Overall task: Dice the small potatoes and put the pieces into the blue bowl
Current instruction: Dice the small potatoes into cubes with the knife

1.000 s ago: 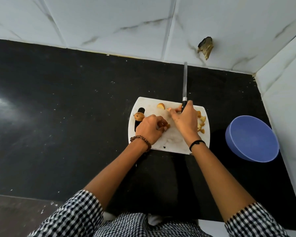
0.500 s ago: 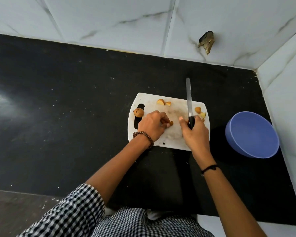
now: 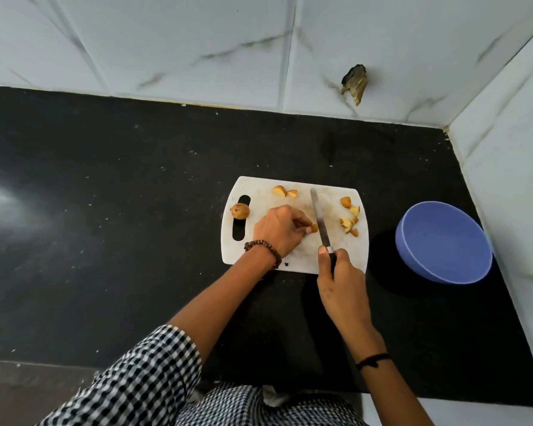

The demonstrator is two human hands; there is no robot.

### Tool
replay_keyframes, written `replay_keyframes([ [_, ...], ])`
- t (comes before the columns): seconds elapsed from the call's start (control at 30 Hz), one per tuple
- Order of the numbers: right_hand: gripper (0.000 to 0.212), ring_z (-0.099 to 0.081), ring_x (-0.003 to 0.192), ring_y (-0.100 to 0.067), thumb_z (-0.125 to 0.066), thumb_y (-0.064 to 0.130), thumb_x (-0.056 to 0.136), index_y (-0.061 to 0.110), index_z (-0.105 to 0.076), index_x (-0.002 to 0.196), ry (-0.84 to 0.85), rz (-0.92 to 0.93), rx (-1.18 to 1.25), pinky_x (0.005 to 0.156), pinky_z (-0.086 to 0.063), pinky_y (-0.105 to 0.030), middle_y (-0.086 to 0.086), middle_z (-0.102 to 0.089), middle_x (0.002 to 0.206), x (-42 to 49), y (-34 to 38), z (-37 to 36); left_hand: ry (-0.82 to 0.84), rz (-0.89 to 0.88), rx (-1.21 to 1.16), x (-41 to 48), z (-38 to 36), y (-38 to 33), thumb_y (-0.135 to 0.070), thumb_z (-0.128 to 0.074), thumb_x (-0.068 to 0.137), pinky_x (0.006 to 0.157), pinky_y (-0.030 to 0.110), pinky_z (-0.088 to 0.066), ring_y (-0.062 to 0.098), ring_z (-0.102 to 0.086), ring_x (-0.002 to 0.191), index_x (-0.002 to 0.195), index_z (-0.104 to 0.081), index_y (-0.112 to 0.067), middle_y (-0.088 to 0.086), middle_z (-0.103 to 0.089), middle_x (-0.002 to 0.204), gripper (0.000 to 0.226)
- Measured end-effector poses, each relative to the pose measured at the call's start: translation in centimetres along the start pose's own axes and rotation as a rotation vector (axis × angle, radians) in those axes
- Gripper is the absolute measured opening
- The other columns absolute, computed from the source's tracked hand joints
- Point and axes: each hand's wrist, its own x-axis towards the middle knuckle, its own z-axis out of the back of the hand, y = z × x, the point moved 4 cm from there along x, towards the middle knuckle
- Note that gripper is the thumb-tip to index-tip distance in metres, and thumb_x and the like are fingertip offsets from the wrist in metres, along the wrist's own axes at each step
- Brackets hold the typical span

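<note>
A white cutting board (image 3: 296, 259) lies on the black counter. My left hand (image 3: 279, 230) pins a potato piece (image 3: 312, 228) at the board's middle. My right hand (image 3: 340, 278) grips a knife (image 3: 319, 221) by its handle, with the blade lying just right of that piece. One whole small potato (image 3: 240, 210) rests beside the board's handle slot. Two cut pieces (image 3: 283, 191) sit at the far edge, and several more (image 3: 350, 218) lie along the right side. The blue bowl (image 3: 443, 241) stands right of the board, and nothing shows inside it.
The black counter (image 3: 120, 210) stretches wide to the left. White marbled tile walls rise behind and at the right, close to the bowl. A broken hole (image 3: 355, 84) marks the back wall. The counter's front edge runs near my checked shirt.
My right hand pulled the knife back toward me and brought the blade beside the piece under my left hand. The left hand stayed on the board's middle.
</note>
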Motion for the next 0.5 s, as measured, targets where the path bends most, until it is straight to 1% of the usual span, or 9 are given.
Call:
replay_keyframes([
  [0.1,0.035,-0.062,0.069,-0.014,-0.033,0.047,0.106,0.017,-0.05,0.102,0.019,0.014,-0.042,0.065,-0.058,-0.038,0.0,-0.059,0.078,-0.1,0.1,-0.4,-0.006,0.031,0.001,0.1,0.0,0.0,-0.031,-0.072,0.083,0.072,0.025,-0.054,0.003,-0.057,0.082,0.095,-0.075,-0.026,-0.012,-0.068,0.095,0.014],
  [0.17,0.034,-0.062,0.068,-0.013,-0.032,0.047,0.106,0.018,-0.048,0.103,0.03,0.01,-0.084,0.063,-0.057,-0.036,0.001,-0.059,0.078,-0.2,0.1,-0.5,-0.007,0.044,0.025,0.2,0.0,0.0,-0.031,-0.072,0.083,0.068,0.025,-0.054,0.004,-0.058,0.081,0.096,-0.076,-0.026,-0.013,-0.069,0.095,0.014],
  [0.23,0.035,-0.061,0.069,-0.013,-0.029,0.046,0.107,0.017,-0.047,0.103,0.053,0.008,-0.124,0.063,-0.055,-0.035,0.0,-0.059,0.078,-0.1,0.2,-0.8,-0.011,0.046,0.05,0.2,0.0,-0.1,-0.03,-0.071,0.084,0.067,0.026,-0.054,0.007,-0.06,0.083,0.095,-0.076,-0.025,-0.013,-0.069,0.095,0.013],
  [0.3,0.037,-0.062,0.071,-0.016,-0.026,0.046,0.107,0.016,-0.047,0.101,0.09,-0.002,-0.14,0.067,-0.056,-0.039,-0.002,-0.06,0.08,0.1,0.3,-1.0,-0.013,0.044,0.072,0.3,-0.1,-0.2,-0.028,-0.07,0.085,0.068,0.027,-0.055,0.007,-0.06,0.084,0.096,-0.076,-0.024,-0.013,-0.069,0.097,0.013],
  [0.37,0.04,-0.063,0.075,-0.02,-0.024,0.047,0.107,0.015,-0.048,0.1,0.128,-0.018,-0.145,0.07,-0.057,-0.043,-0.005,-0.061,0.084,0.4,0.5,-1.2,-0.012,0.041,0.094,0.3,-0.2,-0.3,-0.028,-0.069,0.085,0.063,0.023,-0.051,0.005,-0.057,0.081,0.097,-0.076,-0.025,-0.015,-0.068,0.098,0.014],
  [0.43,0.042,-0.064,0.077,-0.022,-0.024,0.047,0.107,0.013,-0.048,0.102,0.157,-0.024,-0.151,0.069,-0.056,-0.042,-0.007,-0.062,0.087,0.7,0.7,-1.3,-0.016,0.034,0.115,0.3,-0.2,-0.4,-0.028,-0.068,0.086,0.057,0.019,-0.045,0.005,-0.055,0.079,0.099,-0.076,-0.026,-0.015,-0.068,0.099,0.015],
  [0.5,0.043,-0.065,0.078,-0.024,-0.023,0.047,0.107,0.012,-0.049,0.104,0.182,-0.029,-0.154,0.068,-0.055,-0.041,-0.008,-0.062,0.09,0.9,0.8,-1.2,-0.018,0.028,0.126,0.4,-0.2,-0.4,-0.028,-0.068,0.087,0.055,0.017,-0.043,0.005,-0.054,0.077,0.1,-0.075,-0.026,-0.015,-0.067,0.1,0.015],
])
